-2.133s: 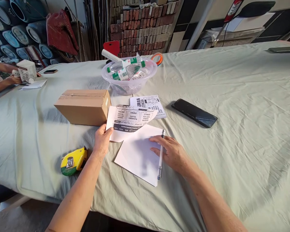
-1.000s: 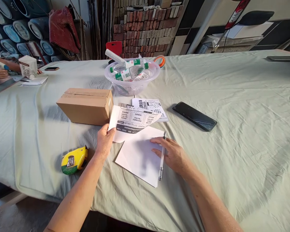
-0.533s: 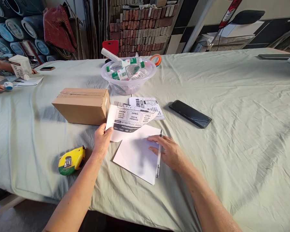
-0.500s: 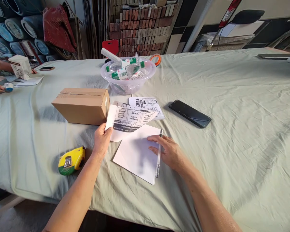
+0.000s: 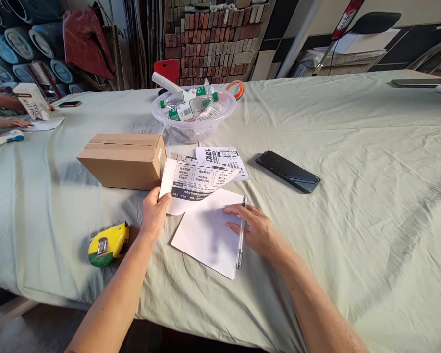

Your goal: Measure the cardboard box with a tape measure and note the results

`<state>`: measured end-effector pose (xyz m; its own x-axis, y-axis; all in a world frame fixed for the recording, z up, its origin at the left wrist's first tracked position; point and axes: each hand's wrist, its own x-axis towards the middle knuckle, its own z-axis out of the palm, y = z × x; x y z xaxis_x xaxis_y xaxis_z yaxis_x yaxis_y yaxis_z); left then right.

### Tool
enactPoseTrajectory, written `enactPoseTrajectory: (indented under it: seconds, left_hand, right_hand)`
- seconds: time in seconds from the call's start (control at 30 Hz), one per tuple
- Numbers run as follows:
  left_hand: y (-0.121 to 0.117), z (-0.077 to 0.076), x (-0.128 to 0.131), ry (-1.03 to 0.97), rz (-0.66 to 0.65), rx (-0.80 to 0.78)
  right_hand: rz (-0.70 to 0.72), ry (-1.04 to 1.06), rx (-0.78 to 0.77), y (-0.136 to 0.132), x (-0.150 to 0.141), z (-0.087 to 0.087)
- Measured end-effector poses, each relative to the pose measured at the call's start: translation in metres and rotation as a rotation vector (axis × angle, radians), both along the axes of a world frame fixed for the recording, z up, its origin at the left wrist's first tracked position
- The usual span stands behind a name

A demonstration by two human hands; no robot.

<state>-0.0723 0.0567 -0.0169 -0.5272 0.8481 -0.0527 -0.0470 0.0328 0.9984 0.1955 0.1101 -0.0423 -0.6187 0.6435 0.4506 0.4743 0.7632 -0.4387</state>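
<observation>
Your left hand pinches the black-printed white paper sheet, which curls over blank white paper; expect it light, floppy, best held by an edge. Your right hand has fingers parted at a clear plastic pen, grip unclear. Stacked reddish bricks stand beyond the pale-green-draped surface.

Left hand: pinching, thumb over fingers; left forearm trailing behind them. Right hand: palm down, index finger outstretched, right thumb apart from it.
</observation>
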Motion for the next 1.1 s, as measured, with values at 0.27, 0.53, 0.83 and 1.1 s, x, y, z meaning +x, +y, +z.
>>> enactPoseTrajectory:
  seconds: [0.27,0.53,0.83,1.1]
  left_hand:
    - [0.0000,0.0035,0.0011,-0.012,-0.002,0.003]
    - [-0.0002,-0.0007,-0.0003,0.031,0.013,0.006]
    - [-0.0003,-0.0018,0.0000,0.061,0.025,0.007]
    - [-0.0017,-0.0022,0.0001,0.068,0.008,0.022]
  right_hand:
    - [-0.004,-0.005,-0.010,-0.0010,0.0002,0.0016]
    - [-0.018,-0.014,-0.037,-0.0011,0.0006,0.0010]
    - [0.004,0.003,-0.012,0.0005,0.0019,-0.0041]
    - [-0.014,-0.009,-0.024,-0.0013,0.0013,0.0006]
